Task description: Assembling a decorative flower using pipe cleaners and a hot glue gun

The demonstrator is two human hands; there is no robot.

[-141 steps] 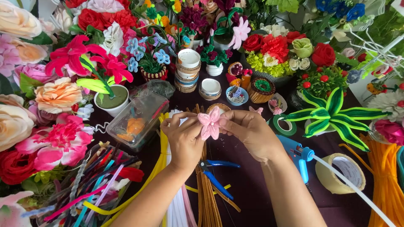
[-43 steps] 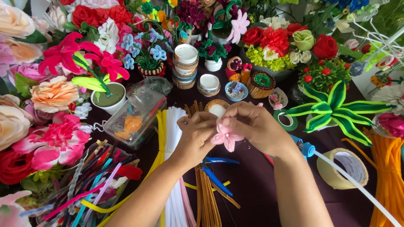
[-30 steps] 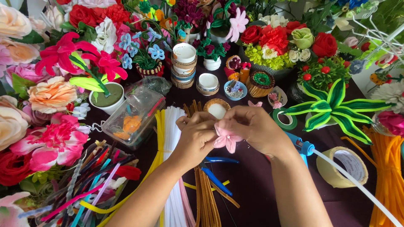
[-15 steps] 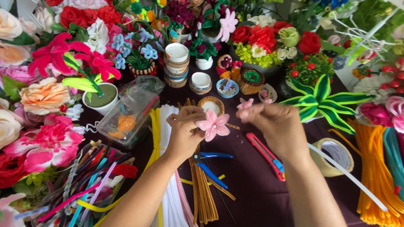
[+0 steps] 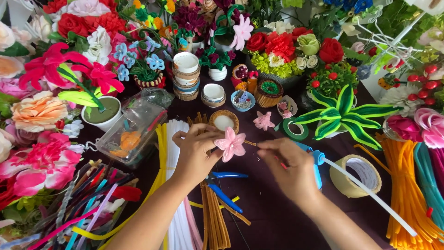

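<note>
My left hand (image 5: 194,150) holds a small pink pipe-cleaner flower (image 5: 231,144) up above the dark table. My right hand (image 5: 289,169) is beside it, just to the right, fingers pinched on the thin brown stem wire (image 5: 252,143) that comes out of the flower. A second small pink flower (image 5: 264,120) lies on the table just behind. Blue-handled pliers (image 5: 225,190) lie under my left wrist, next to a bundle of brown pipe cleaners (image 5: 215,217).
Pots of handmade flowers (image 5: 277,46) crowd the back and left. A clear plastic box (image 5: 134,132) sits left, stacked tape rolls (image 5: 186,76) behind, a tan tape roll (image 5: 363,176) and a green tape ring (image 5: 296,129) right. Orange pipe cleaners (image 5: 407,199) lie far right, white ones (image 5: 178,222) near me.
My hands were closed together around the flower low over the table; now the left lifts the flower and the right has drawn away to the right along the stem.
</note>
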